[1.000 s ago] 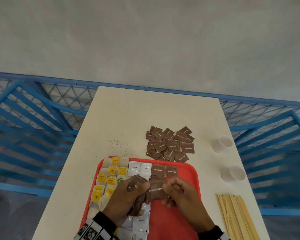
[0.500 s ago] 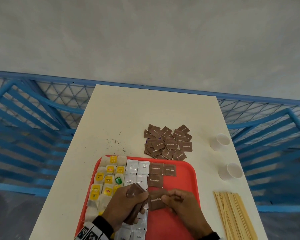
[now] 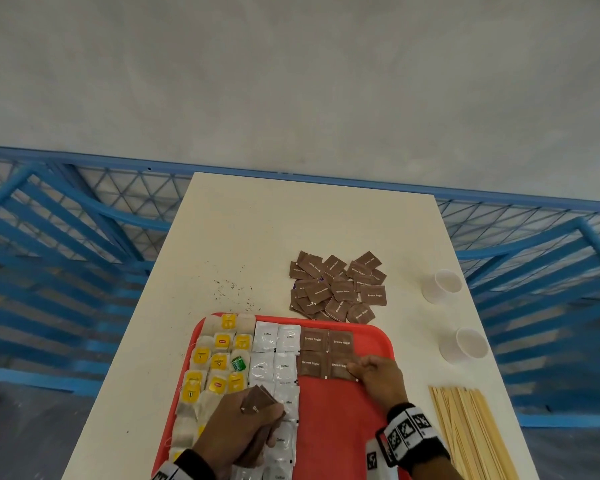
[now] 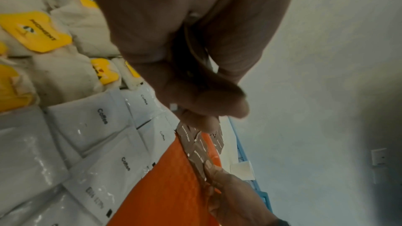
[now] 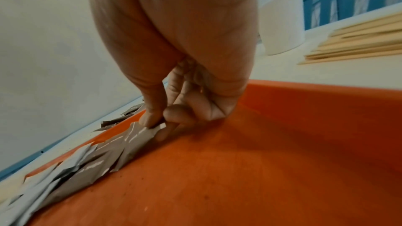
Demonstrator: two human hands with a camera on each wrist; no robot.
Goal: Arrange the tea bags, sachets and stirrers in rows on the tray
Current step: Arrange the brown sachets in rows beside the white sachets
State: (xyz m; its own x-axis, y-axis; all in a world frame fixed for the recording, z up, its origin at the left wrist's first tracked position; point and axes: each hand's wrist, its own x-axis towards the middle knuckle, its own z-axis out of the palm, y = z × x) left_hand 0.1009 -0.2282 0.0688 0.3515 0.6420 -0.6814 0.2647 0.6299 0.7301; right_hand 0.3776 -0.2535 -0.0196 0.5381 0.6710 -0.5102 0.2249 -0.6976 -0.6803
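The red tray (image 3: 340, 427) holds tea bags (image 3: 219, 362) with yellow tags on its left, white coffee sachets (image 3: 274, 355) in the middle, and brown sugar sachets (image 3: 312, 341) in rows to their right. My right hand (image 3: 357, 368) pinches the right edge of a brown sugar sachet (image 3: 340, 367) lying flat in the second row; in the right wrist view thumb and finger (image 5: 150, 118) nip that sachet (image 5: 139, 135). My left hand (image 3: 257, 410) grips a small stack of brown sugar sachets (image 3: 257, 403) above the coffee sachets.
A loose pile of brown sugar sachets (image 3: 338, 287) lies on the cream table (image 3: 257, 237) beyond the tray. Wooden stirrers (image 3: 471, 434) lie to the tray's right. Two white paper cups (image 3: 442, 285) (image 3: 465, 346) stand near the right edge. Tea crumbs (image 3: 232, 289) dot the table.
My right hand has carried one brown sugar sachet away from the left hand's stack and set it down in the second row. The left hand has stayed over the coffee sachets.
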